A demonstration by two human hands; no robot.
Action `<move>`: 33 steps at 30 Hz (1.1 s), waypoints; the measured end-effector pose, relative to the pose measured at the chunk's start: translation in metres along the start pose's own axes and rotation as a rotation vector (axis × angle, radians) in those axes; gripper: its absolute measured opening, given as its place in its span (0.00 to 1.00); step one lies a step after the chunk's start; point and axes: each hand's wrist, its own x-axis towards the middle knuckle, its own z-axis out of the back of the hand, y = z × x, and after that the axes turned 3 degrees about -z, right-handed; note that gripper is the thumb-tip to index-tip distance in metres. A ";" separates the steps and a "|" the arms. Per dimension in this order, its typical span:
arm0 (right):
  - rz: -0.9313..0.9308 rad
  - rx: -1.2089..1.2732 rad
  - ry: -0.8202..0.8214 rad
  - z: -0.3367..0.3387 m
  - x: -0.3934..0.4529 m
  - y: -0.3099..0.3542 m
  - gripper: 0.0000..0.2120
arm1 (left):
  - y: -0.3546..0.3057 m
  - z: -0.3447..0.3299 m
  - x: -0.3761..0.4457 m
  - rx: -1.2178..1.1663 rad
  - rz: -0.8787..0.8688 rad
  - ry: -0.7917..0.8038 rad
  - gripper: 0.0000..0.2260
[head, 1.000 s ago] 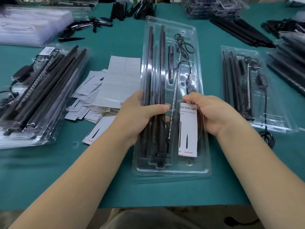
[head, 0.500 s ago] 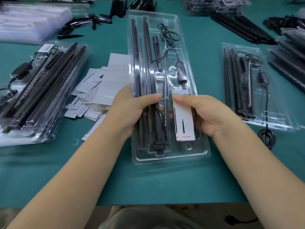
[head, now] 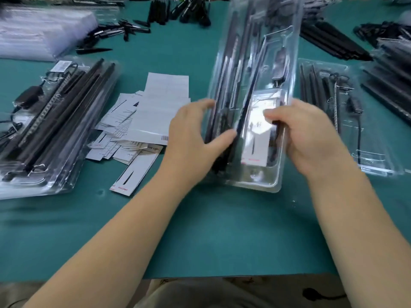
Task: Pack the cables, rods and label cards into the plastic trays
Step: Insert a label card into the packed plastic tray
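A loose label card (head: 135,168) on the teal counter (head: 200,230) reads "row Light". The left hand (head: 195,141) grips the clear tray (head: 255,103) across its rods (head: 224,85); the right hand (head: 311,138) seemingly pinches the tray's right edge over its blurred, unreadable card (head: 259,130).

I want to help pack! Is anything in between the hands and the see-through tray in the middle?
Nothing visible. The left hand and right hand both already touch the clear tray, one on each side near its close end.
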 end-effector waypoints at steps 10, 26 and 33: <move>0.145 -0.215 -0.002 -0.007 -0.019 0.007 0.28 | -0.007 -0.002 0.004 -0.762 0.354 0.415 0.30; -0.077 -0.167 -0.115 0.004 -0.002 -0.007 0.27 | 0.007 0.026 0.005 -1.151 0.445 0.379 0.28; -0.094 -0.011 -0.153 0.007 0.002 -0.010 0.20 | 0.014 0.027 0.017 -0.816 0.522 0.341 0.09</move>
